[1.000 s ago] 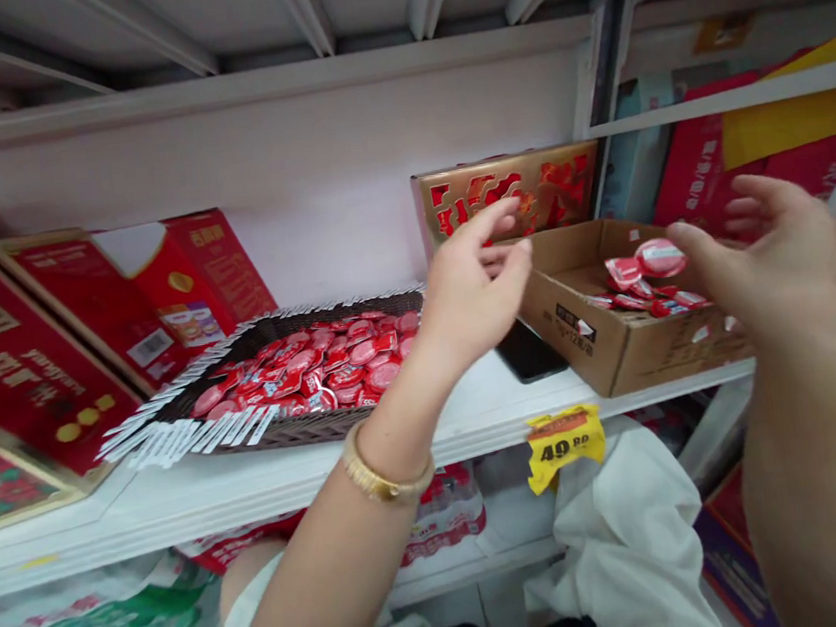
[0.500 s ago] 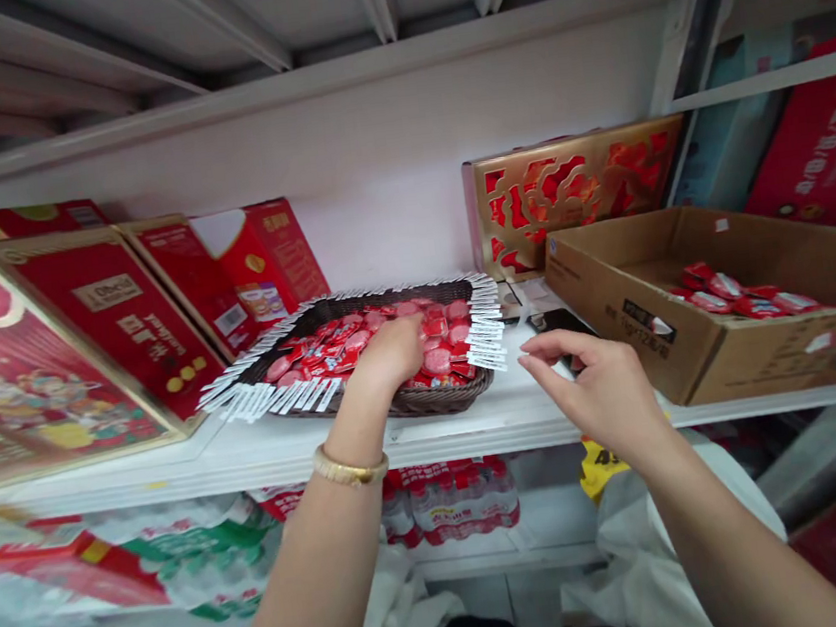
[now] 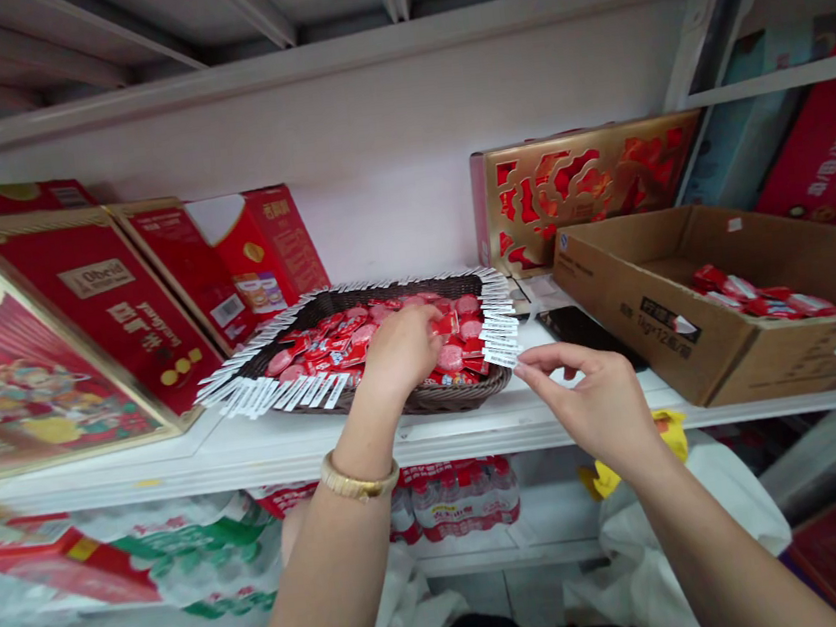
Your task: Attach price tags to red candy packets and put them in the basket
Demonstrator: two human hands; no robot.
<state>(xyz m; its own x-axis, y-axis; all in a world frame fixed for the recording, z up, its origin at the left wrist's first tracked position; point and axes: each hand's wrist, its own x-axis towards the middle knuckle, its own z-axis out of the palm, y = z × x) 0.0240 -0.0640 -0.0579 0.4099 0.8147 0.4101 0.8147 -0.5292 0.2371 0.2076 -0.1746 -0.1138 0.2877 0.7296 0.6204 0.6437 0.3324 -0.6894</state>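
A dark woven basket [image 3: 465, 397] on the white shelf is full of red-wrapped candies [image 3: 346, 342]. White label strips with small print [image 3: 498, 319] stick out all around its rim. My left hand [image 3: 405, 350], with a gold bangle on the wrist, reaches over the front of the basket into the candies. Its fingers are curled, and whatever they hold is hidden. At the front right corner of the rim, my right hand [image 3: 589, 390] pinches the end of a white label strip [image 3: 502, 356] between thumb and index finger.
On the right an open cardboard box [image 3: 694, 352] contains some red-wrapped packets [image 3: 763, 294]. A black flat object [image 3: 590, 334] lies between box and basket. Red gift boxes [image 3: 124, 317] stand left, a gold box [image 3: 584, 184] behind. Bottled drinks [image 3: 458, 500] sit on the shelf below.
My right hand has moved to the basket's corner and now pinches a label strip. My left hand is still among the candies, slightly farther right. The view has shifted a little.
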